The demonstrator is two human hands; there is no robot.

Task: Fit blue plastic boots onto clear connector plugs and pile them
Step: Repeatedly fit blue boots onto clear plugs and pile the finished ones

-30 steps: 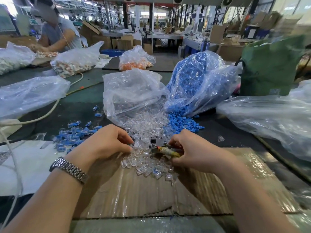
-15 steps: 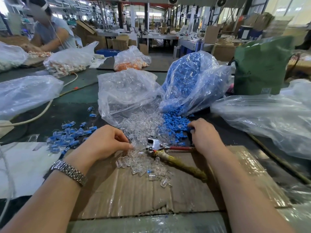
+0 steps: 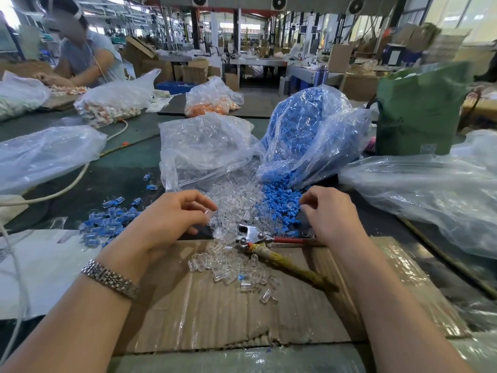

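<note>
Both hands lifted: left hand (image 3: 172, 219) pinches clear plug (image 3: 206, 213), right hand (image 3: 329, 214) over blue boots (image 3: 279, 200).

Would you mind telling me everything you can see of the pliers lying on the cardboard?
The pliers lie flat across the far edge of the cardboard sheet, shiny metal head pointing left into the clear plugs. The handles are spread: one red, running right under the right hand, the other wrapped in worn yellowish tape, angled toward the viewer. Whether the hand touches the red handle cannot be told. No fingers are curled round them.
</note>
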